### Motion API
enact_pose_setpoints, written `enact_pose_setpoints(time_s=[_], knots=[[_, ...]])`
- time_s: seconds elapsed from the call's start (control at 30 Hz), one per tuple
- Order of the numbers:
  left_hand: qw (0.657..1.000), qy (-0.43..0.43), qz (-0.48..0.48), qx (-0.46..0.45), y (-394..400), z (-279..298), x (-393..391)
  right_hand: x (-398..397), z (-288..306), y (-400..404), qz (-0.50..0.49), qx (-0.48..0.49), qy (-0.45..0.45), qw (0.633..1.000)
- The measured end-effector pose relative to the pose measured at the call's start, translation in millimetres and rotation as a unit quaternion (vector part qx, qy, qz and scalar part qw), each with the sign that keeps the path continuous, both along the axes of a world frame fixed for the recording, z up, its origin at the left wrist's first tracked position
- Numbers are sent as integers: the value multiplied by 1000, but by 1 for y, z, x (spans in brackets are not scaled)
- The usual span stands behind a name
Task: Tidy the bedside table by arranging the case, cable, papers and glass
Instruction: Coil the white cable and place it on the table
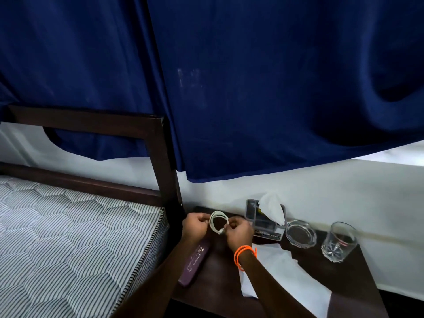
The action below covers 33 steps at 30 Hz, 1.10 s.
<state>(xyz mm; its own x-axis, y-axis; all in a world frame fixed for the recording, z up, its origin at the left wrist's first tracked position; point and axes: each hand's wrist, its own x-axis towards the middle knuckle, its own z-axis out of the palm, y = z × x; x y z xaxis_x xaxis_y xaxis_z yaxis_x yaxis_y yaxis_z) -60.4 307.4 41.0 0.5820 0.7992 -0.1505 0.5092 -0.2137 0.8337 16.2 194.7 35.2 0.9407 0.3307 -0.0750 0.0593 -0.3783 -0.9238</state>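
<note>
Left hand [195, 226] and right hand [238, 232] pinch a coiled white cable [219, 223] above the dark wooden bedside table [220, 278]. Purple oblong case [193, 265] overhangs its left edge; white papers [282, 276] centre; clear faceted glass [339, 242] near the right edge.

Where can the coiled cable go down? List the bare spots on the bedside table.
Bare wood shows between the case and the papers, and in front of the glass. The back edge is crowded: tissue holder, ashtray, glass.
</note>
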Motion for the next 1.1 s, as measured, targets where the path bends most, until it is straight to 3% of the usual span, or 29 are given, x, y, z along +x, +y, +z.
enact_pose_setpoints(time_s=[0.27,0.5,0.7,0.87,1.1], knots=[[998,29,-51,13,23,-36,31,18,-34,26,32,-52,-27,998],[989,49,-107,84,22,-51,36,18,-45,30,60,-114,-63,990],[987,99,-76,102,20,-41,32,14,-34,20,83,-119,-84,986],[992,57,-49,98,-3,-23,20,7,-17,-14,70,-38,-109,991],[994,12,-77,74,-79,-9,6,17,-13,-124,69,-114,-165,977]])
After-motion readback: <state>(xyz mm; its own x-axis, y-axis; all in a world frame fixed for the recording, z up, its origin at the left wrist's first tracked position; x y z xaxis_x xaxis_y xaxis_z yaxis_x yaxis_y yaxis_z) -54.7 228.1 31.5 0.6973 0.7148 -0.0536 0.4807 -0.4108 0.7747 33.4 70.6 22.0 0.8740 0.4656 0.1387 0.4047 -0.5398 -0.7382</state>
